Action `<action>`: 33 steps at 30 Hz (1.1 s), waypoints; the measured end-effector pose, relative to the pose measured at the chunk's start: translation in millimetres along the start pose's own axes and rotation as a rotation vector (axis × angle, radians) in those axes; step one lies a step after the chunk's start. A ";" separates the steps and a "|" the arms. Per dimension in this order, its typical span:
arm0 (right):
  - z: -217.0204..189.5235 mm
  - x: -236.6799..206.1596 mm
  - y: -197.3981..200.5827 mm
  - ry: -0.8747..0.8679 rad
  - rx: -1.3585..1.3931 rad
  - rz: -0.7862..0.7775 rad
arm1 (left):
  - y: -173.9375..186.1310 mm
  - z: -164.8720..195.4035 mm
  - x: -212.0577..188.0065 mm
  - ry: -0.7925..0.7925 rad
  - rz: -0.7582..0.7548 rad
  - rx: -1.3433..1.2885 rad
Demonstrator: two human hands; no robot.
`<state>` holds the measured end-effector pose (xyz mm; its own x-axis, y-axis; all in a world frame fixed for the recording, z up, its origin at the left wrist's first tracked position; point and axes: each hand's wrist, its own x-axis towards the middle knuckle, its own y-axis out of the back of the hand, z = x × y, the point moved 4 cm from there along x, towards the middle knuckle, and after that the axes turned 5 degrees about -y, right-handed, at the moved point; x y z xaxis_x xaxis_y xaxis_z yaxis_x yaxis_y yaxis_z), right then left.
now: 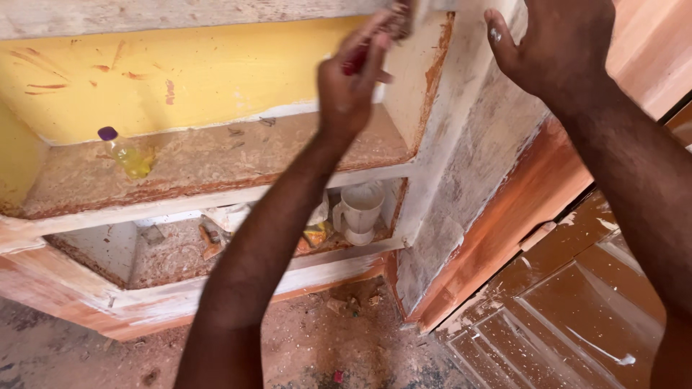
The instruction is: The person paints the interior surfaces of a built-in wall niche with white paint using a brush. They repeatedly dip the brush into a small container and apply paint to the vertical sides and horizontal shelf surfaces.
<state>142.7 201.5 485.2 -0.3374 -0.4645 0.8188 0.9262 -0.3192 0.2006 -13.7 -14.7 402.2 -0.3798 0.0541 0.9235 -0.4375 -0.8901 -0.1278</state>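
One yellow bottle on dusty shelf.

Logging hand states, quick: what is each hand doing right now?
Left hand: closed on a red-handled brush.
Right hand: open, flat on the cabinet side, holding nothing.

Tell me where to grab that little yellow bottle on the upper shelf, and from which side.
Grip the yellow bottle around its body, just below the purple cap. It seems to lie tilted on the dusty shelf board, cap toward the back left. Come in from the open front of the shelf, fingers across its width; nothing stands close beside it.
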 end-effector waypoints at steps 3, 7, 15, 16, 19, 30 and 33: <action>13.3 -11.4 -4.2 -0.021 0.049 -0.050 | 42.9 -10.3 6.0 0.021 0.057 -0.106; 18.8 -13.5 -17.0 -0.063 0.092 -0.105 | 126.5 18.9 5.3 0.003 0.048 -0.045; -5.0 -11.7 -22.2 0.023 0.235 0.050 | 267.5 132.7 -18.6 -0.086 0.240 0.512; -7.4 -11.3 -22.7 0.028 0.248 0.057 | 275.2 144.1 -24.2 -0.165 0.201 0.559; -12.0 -8.3 -22.9 0.049 0.251 0.099 | 285.3 159.6 -34.5 -0.350 0.123 0.826; -15.2 -2.2 -14.6 0.053 0.237 0.116 | 143.0 49.6 -16.7 -0.388 -0.022 1.767; -10.6 -3.2 -9.5 0.057 0.247 0.128 | 68.6 22.1 -18.0 -0.278 -0.038 1.544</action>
<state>133.2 197.2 475.0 -0.2175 -0.5356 0.8160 0.9724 -0.0469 0.2285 -18.9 -86.8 384.8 -0.1560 0.1593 0.9748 0.8478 -0.4849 0.2149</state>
